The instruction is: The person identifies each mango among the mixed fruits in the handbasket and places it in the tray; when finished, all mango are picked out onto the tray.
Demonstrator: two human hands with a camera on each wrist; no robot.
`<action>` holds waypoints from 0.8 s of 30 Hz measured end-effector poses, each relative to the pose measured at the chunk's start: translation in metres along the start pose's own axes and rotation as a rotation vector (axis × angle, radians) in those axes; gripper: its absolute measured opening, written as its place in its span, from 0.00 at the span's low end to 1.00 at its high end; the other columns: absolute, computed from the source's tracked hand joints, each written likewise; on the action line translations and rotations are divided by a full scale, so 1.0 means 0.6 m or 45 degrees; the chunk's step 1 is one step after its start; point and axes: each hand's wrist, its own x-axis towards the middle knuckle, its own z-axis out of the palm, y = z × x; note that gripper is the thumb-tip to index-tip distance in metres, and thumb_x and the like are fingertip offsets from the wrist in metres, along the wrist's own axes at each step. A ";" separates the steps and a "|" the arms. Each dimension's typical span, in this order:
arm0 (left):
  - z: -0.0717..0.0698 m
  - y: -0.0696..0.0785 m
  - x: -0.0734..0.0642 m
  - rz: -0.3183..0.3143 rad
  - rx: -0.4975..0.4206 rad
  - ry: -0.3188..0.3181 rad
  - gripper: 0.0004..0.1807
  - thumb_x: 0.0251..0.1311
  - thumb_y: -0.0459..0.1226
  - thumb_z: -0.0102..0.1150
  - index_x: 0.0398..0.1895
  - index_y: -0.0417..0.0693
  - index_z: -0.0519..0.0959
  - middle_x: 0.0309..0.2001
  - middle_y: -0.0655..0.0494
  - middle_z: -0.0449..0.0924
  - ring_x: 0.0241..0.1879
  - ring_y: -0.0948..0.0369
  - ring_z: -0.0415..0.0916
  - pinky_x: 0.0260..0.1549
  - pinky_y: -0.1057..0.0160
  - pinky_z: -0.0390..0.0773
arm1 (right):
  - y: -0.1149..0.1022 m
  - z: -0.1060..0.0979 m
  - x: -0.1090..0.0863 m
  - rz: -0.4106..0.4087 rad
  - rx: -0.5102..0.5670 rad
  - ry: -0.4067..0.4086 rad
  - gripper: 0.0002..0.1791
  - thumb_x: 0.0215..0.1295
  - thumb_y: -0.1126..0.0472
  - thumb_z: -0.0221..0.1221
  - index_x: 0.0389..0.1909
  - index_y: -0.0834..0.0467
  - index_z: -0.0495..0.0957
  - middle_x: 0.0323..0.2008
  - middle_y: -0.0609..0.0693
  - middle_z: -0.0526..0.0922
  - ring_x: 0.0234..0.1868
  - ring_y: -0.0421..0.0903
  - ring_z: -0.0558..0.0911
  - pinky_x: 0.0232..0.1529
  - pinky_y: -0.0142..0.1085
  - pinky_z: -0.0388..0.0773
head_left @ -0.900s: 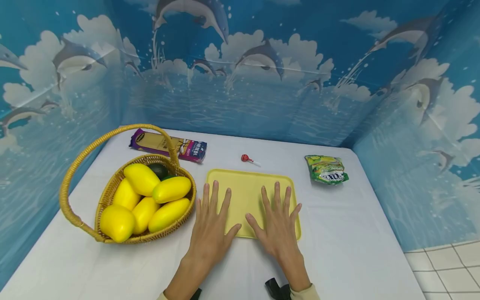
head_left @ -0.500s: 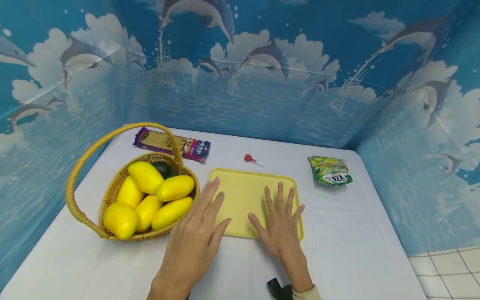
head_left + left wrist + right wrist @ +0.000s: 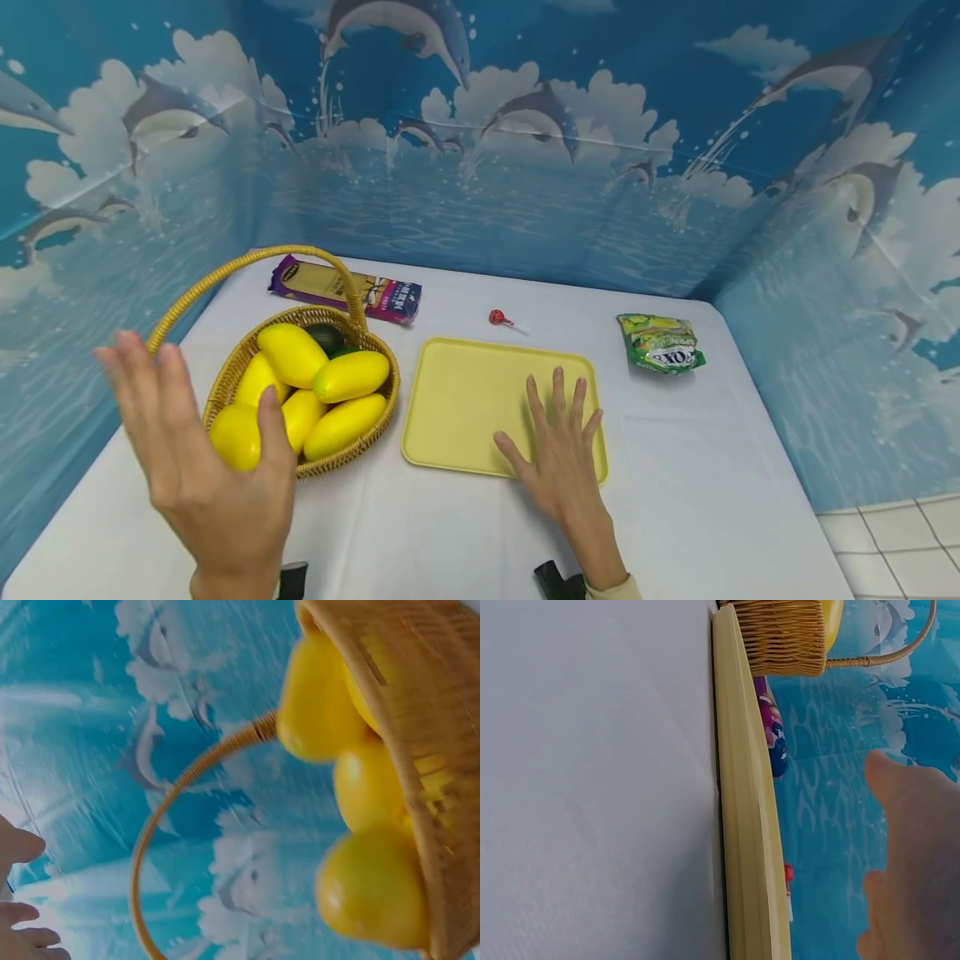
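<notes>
A: Left hand [image 3: 217, 483], quick?
B: Raised, fingers straight up, thumb out, holding nothing. Nearest thing's the wicker basket [image 3: 450, 697]; head view has the hand across its near-left part, left wrist view shows a gap.
A: Right hand [image 3: 558, 462]?
B: Fingers spread, nothing gripped, over the near right part of the yellow tray [image 3: 465, 400]. Can't tell if it's touching.
A: Basket position and contents?
B: Left part of the white-covered surface [image 3: 675, 483], just beside the tray, handle up. Yellow mangoes [image 3: 351, 375] piled in it, plus dark green fruit [image 3: 325, 337] at the back, too covered to name.
A: Others?
B: Pasta packet [image 3: 322, 283] behind the basket, partly crossed by its handle. Lollipop [image 3: 497, 317] beyond the tray, stick pointing right. Green printed bag [image 3: 662, 343] right of the tray, farther back. Dolphin-print curtain [image 3: 480, 208] behind everything.
</notes>
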 end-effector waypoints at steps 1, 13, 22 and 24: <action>-0.006 -0.011 0.003 -0.046 0.053 -0.027 0.35 0.73 0.39 0.63 0.79 0.35 0.68 0.81 0.33 0.62 0.84 0.37 0.52 0.83 0.45 0.51 | 0.000 0.001 0.000 -0.005 0.000 0.000 0.51 0.73 0.28 0.56 0.87 0.50 0.55 0.88 0.62 0.40 0.85 0.73 0.37 0.72 0.85 0.42; -0.047 -0.136 -0.014 -0.325 0.201 -0.238 0.38 0.71 0.36 0.65 0.83 0.44 0.66 0.80 0.44 0.66 0.79 0.46 0.65 0.79 0.57 0.61 | -0.001 0.002 0.000 -0.032 0.013 -0.009 0.49 0.73 0.30 0.57 0.87 0.51 0.57 0.88 0.62 0.43 0.86 0.73 0.39 0.72 0.84 0.42; -0.059 -0.175 -0.024 -0.321 0.023 -0.158 0.31 0.72 0.31 0.63 0.77 0.53 0.75 0.66 0.44 0.84 0.63 0.63 0.83 0.65 0.72 0.76 | 0.002 0.001 0.000 -0.028 0.014 -0.025 0.49 0.75 0.30 0.56 0.87 0.50 0.55 0.88 0.62 0.42 0.86 0.72 0.38 0.71 0.85 0.39; -0.062 -0.184 -0.024 -0.320 -0.079 -0.155 0.28 0.72 0.28 0.63 0.74 0.50 0.77 0.63 0.42 0.85 0.61 0.68 0.84 0.61 0.74 0.79 | 0.003 -0.001 0.000 -0.029 0.017 -0.034 0.48 0.76 0.31 0.55 0.87 0.50 0.55 0.88 0.61 0.40 0.86 0.72 0.37 0.71 0.85 0.39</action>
